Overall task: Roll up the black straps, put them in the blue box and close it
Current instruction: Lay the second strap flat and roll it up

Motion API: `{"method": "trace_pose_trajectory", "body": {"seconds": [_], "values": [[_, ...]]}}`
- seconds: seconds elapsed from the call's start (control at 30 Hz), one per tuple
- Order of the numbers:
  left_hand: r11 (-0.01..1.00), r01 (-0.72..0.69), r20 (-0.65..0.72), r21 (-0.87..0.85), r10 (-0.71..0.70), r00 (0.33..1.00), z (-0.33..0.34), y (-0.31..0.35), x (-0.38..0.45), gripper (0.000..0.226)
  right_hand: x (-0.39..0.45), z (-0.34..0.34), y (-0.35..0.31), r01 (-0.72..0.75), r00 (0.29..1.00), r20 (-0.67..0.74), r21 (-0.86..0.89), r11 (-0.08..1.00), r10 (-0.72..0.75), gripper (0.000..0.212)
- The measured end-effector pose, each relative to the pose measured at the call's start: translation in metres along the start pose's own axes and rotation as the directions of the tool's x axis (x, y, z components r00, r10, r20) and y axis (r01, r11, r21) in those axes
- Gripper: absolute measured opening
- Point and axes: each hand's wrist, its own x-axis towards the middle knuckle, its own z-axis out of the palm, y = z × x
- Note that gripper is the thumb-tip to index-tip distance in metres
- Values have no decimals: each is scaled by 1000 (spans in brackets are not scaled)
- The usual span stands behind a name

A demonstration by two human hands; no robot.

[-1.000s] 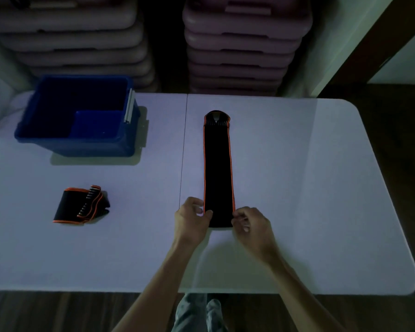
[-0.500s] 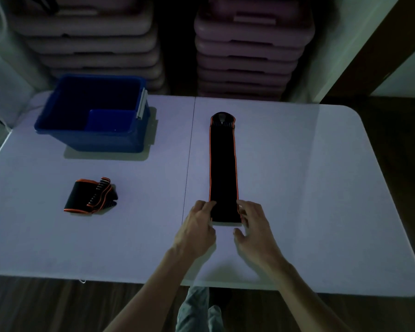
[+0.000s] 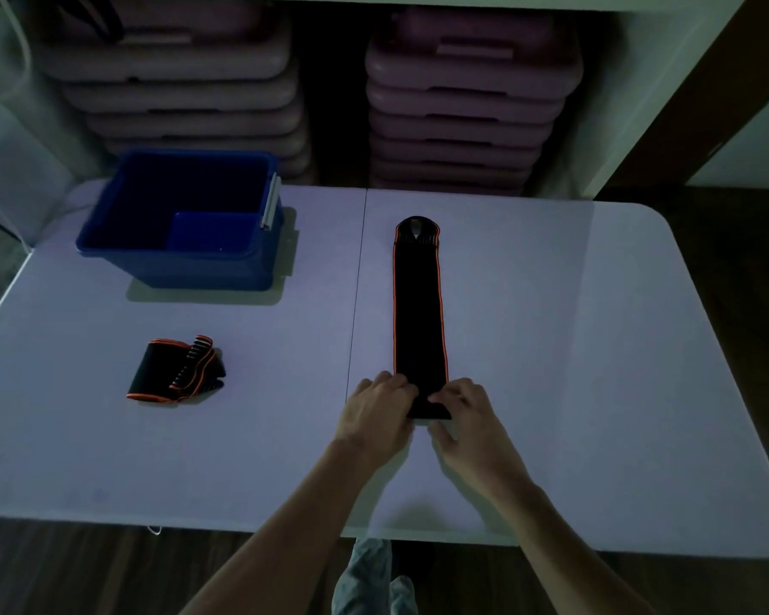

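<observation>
A long black strap (image 3: 417,312) with orange edges lies flat on the white table (image 3: 551,348), running away from me. My left hand (image 3: 376,415) and my right hand (image 3: 465,417) both pinch its near end, which is turned over into a small first fold. A second black strap (image 3: 176,370) lies bunched up at the left of the table. The blue box (image 3: 183,224) stands open at the back left, with its blue lid lying inside it.
Two stacks of pinkish moulded cases (image 3: 471,95) stand behind the table. The table's front edge (image 3: 240,523) is close to my forearms, and dark wooden floor shows to the right.
Both hands have closed in on the strap's near end and begun to turn it over. The camera has shifted a little, so the scene sits further right.
</observation>
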Motion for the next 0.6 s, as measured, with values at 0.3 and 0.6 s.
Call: {"method": "trace_pose_trajectory", "body": {"seconds": [0.3, 0.6], "values": [[1000, -4, 147, -22, 7, 989, -10, -9, 19, 30, 26, -3, -7, -60, 995, 67, -110, 992, 67, 21], [982, 170, 89, -79, -163, 983, -19, -3, 41, 23, 58, -6, -10, -185, 976, 90, -145, 972, 199, 10]]}}
